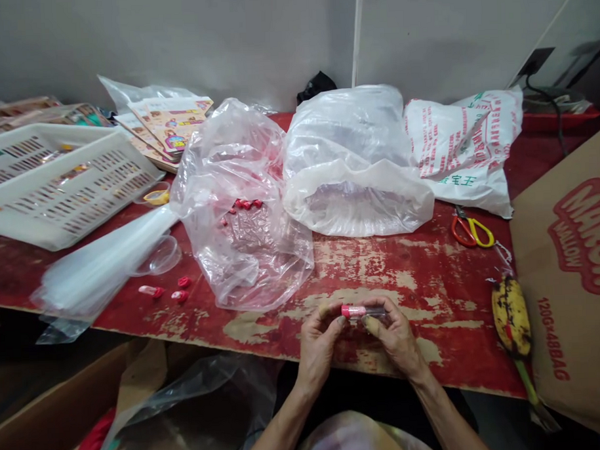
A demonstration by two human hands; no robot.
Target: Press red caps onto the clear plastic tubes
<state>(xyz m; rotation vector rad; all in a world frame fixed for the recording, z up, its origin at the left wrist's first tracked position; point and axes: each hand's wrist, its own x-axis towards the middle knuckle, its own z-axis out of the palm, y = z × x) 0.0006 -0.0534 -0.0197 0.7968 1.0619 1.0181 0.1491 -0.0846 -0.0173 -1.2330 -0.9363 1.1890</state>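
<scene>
My left hand (320,340) and my right hand (393,333) meet over the front edge of the worn red table (370,262). Together they pinch a small clear tube with a pink cap (358,311), the left fingers on the pink end, the right fingers on the clear end. A clear plastic bag (240,207) with several small red caps (245,204) inside lies just behind and to the left. Loose red caps (184,281) and a small tube (151,291) lie on the table further left.
A white slotted basket (57,181) stands at far left, beside printed cards (171,124) and a stack of clear sleeves (104,264). White bags (352,164) sit at the back. Scissors (471,231), a banana (510,316) and a cardboard box (572,274) are at right.
</scene>
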